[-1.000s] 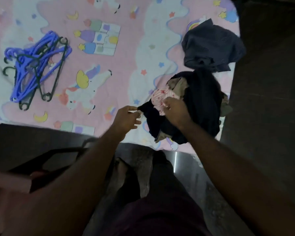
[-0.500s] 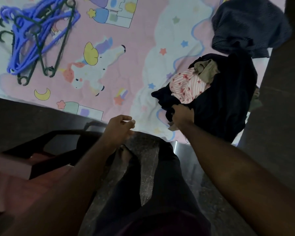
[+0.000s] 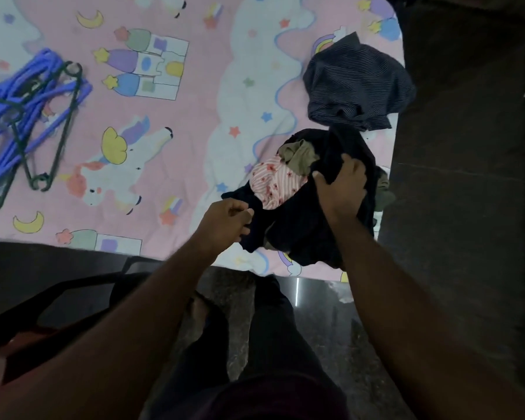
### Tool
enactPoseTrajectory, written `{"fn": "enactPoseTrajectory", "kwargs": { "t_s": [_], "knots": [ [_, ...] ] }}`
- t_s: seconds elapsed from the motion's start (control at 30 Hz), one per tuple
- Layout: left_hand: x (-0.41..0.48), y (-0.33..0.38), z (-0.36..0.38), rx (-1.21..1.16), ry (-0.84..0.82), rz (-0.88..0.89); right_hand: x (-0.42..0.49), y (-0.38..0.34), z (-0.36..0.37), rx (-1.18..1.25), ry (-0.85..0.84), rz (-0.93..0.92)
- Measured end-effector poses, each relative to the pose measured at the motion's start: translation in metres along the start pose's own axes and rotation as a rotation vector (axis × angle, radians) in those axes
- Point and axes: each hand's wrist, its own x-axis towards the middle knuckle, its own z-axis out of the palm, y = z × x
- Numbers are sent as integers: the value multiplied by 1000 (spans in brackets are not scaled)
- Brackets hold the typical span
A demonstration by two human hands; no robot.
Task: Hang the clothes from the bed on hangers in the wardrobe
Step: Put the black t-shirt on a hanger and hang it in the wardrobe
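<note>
A heap of clothes lies near the right front corner of the bed [image 3: 194,122]: a dark navy garment [image 3: 303,231], a pink striped piece [image 3: 270,184] and an olive piece [image 3: 299,156]. My right hand [image 3: 341,184] grips a fold of the dark navy garment on top of the heap. My left hand [image 3: 226,218] pinches the same garment's left edge. A second dark striped garment [image 3: 355,83] lies apart, farther back on the bed. A bunch of blue and dark green hangers [image 3: 28,116] lies at the bed's left side.
The bed carries a pink cartoon-print sheet. Dark polished floor [image 3: 452,207] runs along the bed's right side and in front of it. A dark frame-like object [image 3: 73,292] sits low at the left beside my legs. The wardrobe is out of view.
My right hand has moved from the heap's near edge up onto its top and now grips the dark garment. My left hand has come forward to the garment's left edge.
</note>
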Motion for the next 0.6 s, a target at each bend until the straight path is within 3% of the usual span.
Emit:
{"fn": "enactPoseTrajectory", "kwargs": {
  "t_s": [0.13,0.3,0.4,0.6],
  "knots": [
    [2,7,14,36,1,-10,30,10,-5,201,-59,189],
    [0,30,22,66,13,7,24,-12,-48,564,114,341],
    [1,61,31,24,35,67,-4,-39,-89,748,147,220],
    [-1,135,61,-290,-197,3,-76,-72,-140,890,-220,-137]
  ]
}}
